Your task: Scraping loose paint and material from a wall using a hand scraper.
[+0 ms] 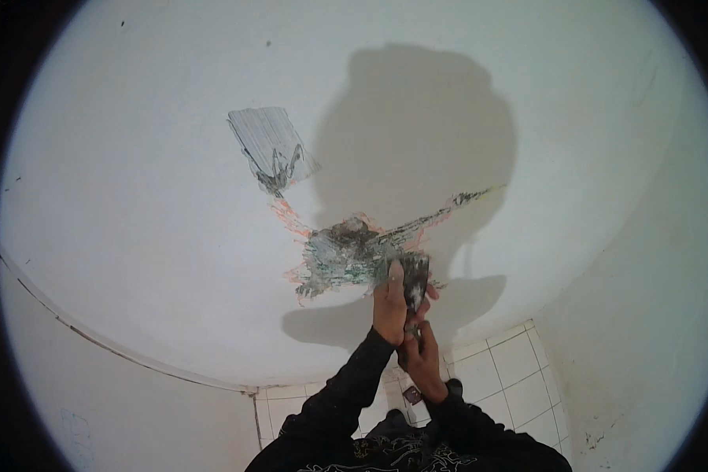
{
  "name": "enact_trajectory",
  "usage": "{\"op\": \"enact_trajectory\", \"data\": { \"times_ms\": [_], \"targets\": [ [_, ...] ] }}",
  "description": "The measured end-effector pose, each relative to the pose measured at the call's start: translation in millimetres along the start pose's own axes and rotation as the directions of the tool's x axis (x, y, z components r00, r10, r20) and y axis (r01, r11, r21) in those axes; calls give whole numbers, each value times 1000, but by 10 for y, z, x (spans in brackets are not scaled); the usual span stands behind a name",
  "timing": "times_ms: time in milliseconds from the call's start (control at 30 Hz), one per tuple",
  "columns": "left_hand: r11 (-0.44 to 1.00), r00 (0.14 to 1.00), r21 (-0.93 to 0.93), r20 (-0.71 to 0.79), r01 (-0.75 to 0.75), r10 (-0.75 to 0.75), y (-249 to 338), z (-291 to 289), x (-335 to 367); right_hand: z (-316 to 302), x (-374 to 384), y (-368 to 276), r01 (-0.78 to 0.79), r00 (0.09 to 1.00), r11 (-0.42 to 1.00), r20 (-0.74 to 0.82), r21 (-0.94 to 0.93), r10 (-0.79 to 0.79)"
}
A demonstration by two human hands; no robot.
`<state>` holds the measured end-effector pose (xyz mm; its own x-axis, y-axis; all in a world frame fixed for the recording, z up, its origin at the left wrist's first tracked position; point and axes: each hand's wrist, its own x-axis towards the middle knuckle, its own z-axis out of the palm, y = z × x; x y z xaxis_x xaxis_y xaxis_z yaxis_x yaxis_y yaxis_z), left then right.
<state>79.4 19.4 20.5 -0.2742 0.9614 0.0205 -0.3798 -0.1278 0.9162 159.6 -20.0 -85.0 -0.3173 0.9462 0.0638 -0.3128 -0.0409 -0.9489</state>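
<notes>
A putty knife (418, 277) with a dark, smeared, wedge-shaped blade is held upright in front of the wall. My left hand (391, 308) grips the blade, its thumb lying along the face and fingertips showing past the right edge. Just below, my right hand (422, 363) is closed around the lower end, where the handle is mostly hidden by the fingers. Behind the blade is a rough, scraped patch (342, 252) of grey, green and black with orange edges. Whether the blade touches it, I cannot tell.
A ridged grey rectangle (263, 138) marks the wall at upper left, joined to the patch by an orange streak. A dark streak (468, 197) runs up to the right. White floor tiles (515, 358), my shoes and a small dark object (412, 395) lie below. Side walls flank me.
</notes>
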Motion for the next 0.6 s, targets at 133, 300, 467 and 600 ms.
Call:
{"op": "enact_trajectory", "data": {
  "times_ms": [133,300,467,600],
  "targets": [
    [999,1000,39,-6,-24,24,67,15,-98,74,-70,-259,25,997,998,73,51,-29],
    [999,999,22,-34,36,-35,-115,-87,-68,24,-17,40,113,993,992,-12,-63,-114],
    [1000,999,16,31,11,-12,30,-51,-26,70,-1,-185,37,997,997,63,61,-40],
    [996,996,-6,-12,93,-93,-117,-108,-48,92,-61,-114,-3,1000,999,1,53,3]
  ]
}}
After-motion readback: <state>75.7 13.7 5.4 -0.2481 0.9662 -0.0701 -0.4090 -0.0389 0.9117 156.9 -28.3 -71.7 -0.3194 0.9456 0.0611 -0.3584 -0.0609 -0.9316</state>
